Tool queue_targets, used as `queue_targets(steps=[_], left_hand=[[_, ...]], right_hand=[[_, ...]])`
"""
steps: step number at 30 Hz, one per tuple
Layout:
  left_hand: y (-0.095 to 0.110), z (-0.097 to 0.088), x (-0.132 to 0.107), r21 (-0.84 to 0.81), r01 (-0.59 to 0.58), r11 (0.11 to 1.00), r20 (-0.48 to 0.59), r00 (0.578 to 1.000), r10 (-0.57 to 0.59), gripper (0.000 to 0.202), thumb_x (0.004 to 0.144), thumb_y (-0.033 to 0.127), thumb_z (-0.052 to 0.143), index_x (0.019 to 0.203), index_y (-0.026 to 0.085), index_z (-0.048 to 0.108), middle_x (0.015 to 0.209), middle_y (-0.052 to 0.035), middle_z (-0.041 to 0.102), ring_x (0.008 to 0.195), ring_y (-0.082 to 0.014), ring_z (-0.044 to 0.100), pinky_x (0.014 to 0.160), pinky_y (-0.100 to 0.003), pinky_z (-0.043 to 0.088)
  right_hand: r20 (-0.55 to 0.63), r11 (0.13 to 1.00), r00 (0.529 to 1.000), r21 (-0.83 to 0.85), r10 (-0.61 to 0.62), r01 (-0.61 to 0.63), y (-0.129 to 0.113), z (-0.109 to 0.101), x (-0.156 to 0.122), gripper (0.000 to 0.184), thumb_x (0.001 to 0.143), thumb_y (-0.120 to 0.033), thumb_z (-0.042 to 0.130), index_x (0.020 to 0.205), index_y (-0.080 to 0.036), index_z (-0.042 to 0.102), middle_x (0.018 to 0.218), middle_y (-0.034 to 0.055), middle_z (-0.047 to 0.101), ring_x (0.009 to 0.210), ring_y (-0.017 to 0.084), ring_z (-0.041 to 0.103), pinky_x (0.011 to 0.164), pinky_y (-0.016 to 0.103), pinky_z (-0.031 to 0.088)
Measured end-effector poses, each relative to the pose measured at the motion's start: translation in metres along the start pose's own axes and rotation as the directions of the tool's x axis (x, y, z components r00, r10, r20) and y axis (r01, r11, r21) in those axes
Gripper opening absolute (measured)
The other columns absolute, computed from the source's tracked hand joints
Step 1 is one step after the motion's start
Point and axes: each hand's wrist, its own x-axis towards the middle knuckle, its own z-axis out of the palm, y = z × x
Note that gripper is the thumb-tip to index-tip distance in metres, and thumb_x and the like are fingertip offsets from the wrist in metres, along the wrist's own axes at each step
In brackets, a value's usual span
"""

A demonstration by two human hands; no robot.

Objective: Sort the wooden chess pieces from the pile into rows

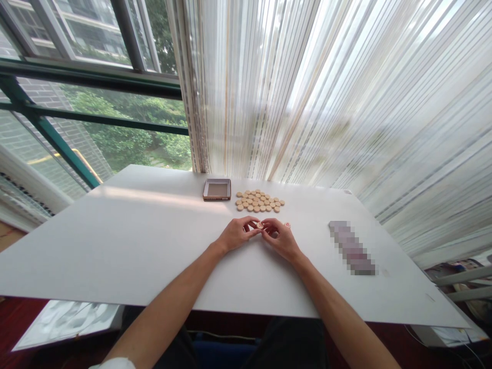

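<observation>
A round wooden Chinese chess piece [260,225] with a red mark on its face is pinched between the fingertips of both hands. My left hand [236,233] grips it from the left, thumb and fingers closed. From the other side my right hand [280,238] holds it with curled fingers. A second piece [287,225] with a red mark shows just past the right knuckles, partly hidden by that hand. Beyond the hands, several pale round pieces [256,201] lie flat in a loose cluster; no marks can be made out on them.
An open shallow box [217,197] with a brown rim stands left of the cluster. A blurred-out long item [352,248] lies on the right of the white table [134,241]. Striped sheer curtains [261,102] hang along the table's far edge.
</observation>
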Motion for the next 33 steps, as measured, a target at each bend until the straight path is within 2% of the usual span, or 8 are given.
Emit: queue_targets(steps=[7, 11, 16, 20, 26, 33], left_hand=[[-0.0001, 0.0000, -0.0011, 0.008, 0.012, 1.000, 0.022, 1.000, -0.013, 0.041, 0.086, 0.038, 0.063, 0.125, 0.023, 0.066, 0.094, -0.0038, 0.077, 0.067, -0.0150, 0.066, 0.067, -0.025, 0.053], [0.0015, -0.0017, -0.0014, 0.035, 0.029, 0.999, 0.024, 0.999, -0.029, 0.042, 0.087, 0.041, 0.061, 0.124, 0.022, 0.067, 0.084, -0.0026, 0.077, 0.060, -0.0151, 0.064, 0.064, -0.026, 0.052], [0.0047, -0.0033, -0.0007, -0.017, 0.057, 0.998, 0.061, 0.997, -0.056, 0.046, 0.085, 0.047, 0.063, 0.121, 0.020, 0.069, 0.074, -0.0016, 0.075, 0.058, -0.0142, 0.065, 0.061, -0.024, 0.051], [0.0051, -0.0027, -0.0002, -0.033, 0.063, 0.997, 0.061, 0.996, -0.060, 0.045, 0.085, 0.048, 0.062, 0.119, 0.019, 0.070, 0.076, -0.0023, 0.075, 0.062, -0.0153, 0.067, 0.061, -0.024, 0.051], [0.0045, -0.0011, 0.0008, -0.120, 0.062, 0.991, 0.053, 0.997, -0.056, 0.043, 0.084, 0.045, 0.066, 0.117, 0.018, 0.068, 0.089, -0.0066, 0.076, 0.072, -0.0166, 0.069, 0.067, -0.025, 0.054], [0.0054, -0.0028, 0.0014, -0.136, 0.083, 0.987, 0.067, 0.995, -0.075, 0.044, 0.083, 0.049, 0.066, 0.114, 0.018, 0.067, 0.082, -0.0051, 0.075, 0.060, -0.0143, 0.065, 0.059, -0.025, 0.053]], right_hand=[[0.011, 1.000, 1.000, 0.013, 0.006, -0.006, -0.0022, -0.0008, 0.0004, 0.021, 0.087, -0.031, 0.061, 0.106, -0.022, 0.060, 0.093, 0.0050, 0.071, 0.076, 0.017, 0.068, 0.068, 0.030, 0.056], [0.000, 1.000, 1.000, 0.004, 0.013, -0.013, -0.0007, -0.0005, 0.0008, 0.023, 0.087, -0.033, 0.062, 0.105, -0.021, 0.061, 0.090, 0.0053, 0.071, 0.075, 0.018, 0.068, 0.066, 0.030, 0.056], [-0.015, 1.000, 1.000, -0.020, 0.008, -0.008, 0.0004, 0.0000, 0.0006, 0.018, 0.086, -0.032, 0.062, 0.101, -0.021, 0.061, 0.087, 0.0043, 0.070, 0.074, 0.017, 0.067, 0.065, 0.029, 0.056], [-0.008, 1.000, 1.000, -0.028, 0.001, -0.001, 0.0003, 0.0003, 0.0001, 0.019, 0.086, -0.030, 0.062, 0.102, -0.021, 0.061, 0.086, 0.0037, 0.069, 0.073, 0.017, 0.067, 0.066, 0.029, 0.056], [-0.001, 1.000, 1.000, 0.015, -0.014, 0.014, -0.0009, 0.0007, -0.0006, 0.023, 0.087, -0.031, 0.061, 0.108, -0.021, 0.061, 0.094, 0.0051, 0.071, 0.078, 0.018, 0.070, 0.071, 0.031, 0.057], [-0.008, 0.999, 1.000, 0.039, -0.001, 0.002, -0.0029, 0.0008, -0.0009, 0.024, 0.088, -0.035, 0.060, 0.108, -0.022, 0.062, 0.097, 0.0059, 0.072, 0.079, 0.019, 0.071, 0.072, 0.033, 0.058]])
